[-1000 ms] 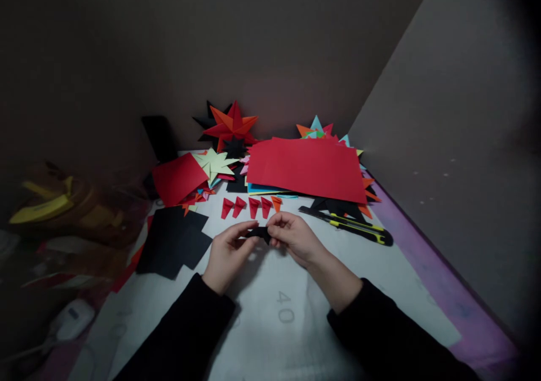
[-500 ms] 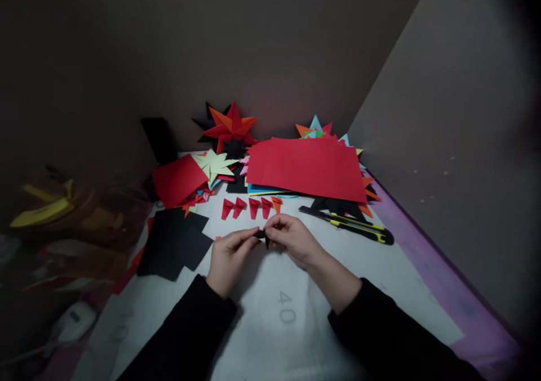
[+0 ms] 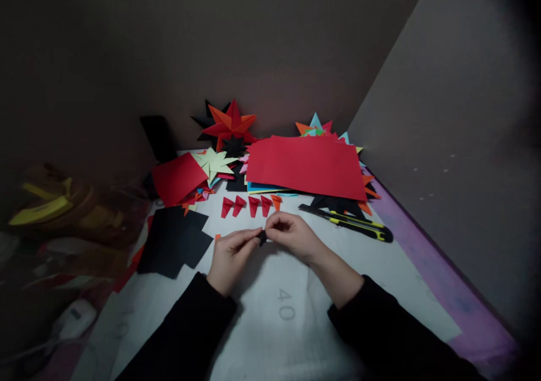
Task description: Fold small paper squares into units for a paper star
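Observation:
A small folded piece of black paper (image 3: 262,236) is pinched between my two hands above the white sheet. My left hand (image 3: 232,255) grips its left side between thumb and fingers. From the other side my right hand (image 3: 293,238) holds it with thumb and forefinger. My fingers cover much of the piece, so its exact shape is hard to make out. Just beyond my hands lies a row of several small folded red paper pieces (image 3: 254,206), with a folded orange piece (image 3: 276,202) at its right end.
Black paper squares (image 3: 169,243) lie to the left. A box cutter (image 3: 363,227) rests at the right. Large red sheets (image 3: 306,167) cover a pile behind. Folded paper stars (image 3: 231,123) lean against the wall, and a dark phone-like object (image 3: 159,138) stands at back left.
The black paper piece has been turned between my fingers and shows less of itself. My hands have drawn slightly closer together. Objects on the table have stayed put.

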`<control>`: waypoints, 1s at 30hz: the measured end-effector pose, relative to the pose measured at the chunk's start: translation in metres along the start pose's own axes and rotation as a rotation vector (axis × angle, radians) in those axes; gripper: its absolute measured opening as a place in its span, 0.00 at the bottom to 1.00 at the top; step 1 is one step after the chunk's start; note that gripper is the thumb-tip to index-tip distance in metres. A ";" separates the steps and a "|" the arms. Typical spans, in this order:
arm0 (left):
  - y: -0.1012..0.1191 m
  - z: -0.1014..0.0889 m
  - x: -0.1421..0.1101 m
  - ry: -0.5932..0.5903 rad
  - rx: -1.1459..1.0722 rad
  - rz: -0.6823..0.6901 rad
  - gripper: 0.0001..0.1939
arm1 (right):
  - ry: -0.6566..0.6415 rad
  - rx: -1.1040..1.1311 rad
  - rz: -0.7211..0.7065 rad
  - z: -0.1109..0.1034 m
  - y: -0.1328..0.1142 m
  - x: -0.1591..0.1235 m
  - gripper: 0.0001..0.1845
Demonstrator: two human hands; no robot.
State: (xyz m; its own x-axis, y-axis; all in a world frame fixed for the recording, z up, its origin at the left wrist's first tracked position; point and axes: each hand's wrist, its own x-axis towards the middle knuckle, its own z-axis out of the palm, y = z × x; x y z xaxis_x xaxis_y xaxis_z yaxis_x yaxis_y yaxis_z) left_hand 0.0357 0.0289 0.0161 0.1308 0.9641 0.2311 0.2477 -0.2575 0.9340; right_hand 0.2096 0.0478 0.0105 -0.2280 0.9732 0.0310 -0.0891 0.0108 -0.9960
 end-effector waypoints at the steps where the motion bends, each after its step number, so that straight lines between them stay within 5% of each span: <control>1: 0.000 0.000 0.000 -0.005 0.001 0.002 0.09 | -0.003 -0.021 -0.016 -0.001 -0.001 0.000 0.07; 8: -0.003 -0.001 0.001 -0.001 0.011 0.066 0.08 | -0.043 0.065 -0.013 -0.002 0.001 -0.001 0.08; 14: -0.004 -0.001 -0.001 -0.012 0.016 0.068 0.09 | -0.037 -0.106 -0.115 -0.004 -0.001 -0.003 0.02; 20: 0.001 -0.002 -0.001 -0.049 -0.016 -0.052 0.10 | -0.022 -0.243 -0.177 -0.003 -0.007 -0.004 0.05; 30: -0.001 0.001 0.002 -0.048 -0.240 -0.293 0.09 | 0.012 -0.113 -0.062 0.001 -0.005 -0.004 0.01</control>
State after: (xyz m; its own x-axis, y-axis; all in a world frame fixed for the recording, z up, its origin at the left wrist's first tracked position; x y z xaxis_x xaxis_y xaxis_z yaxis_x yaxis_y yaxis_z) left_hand 0.0367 0.0309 0.0150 0.1340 0.9890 -0.0624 0.0499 0.0562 0.9972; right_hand 0.2102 0.0442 0.0156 -0.2139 0.9725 0.0922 0.0076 0.0960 -0.9953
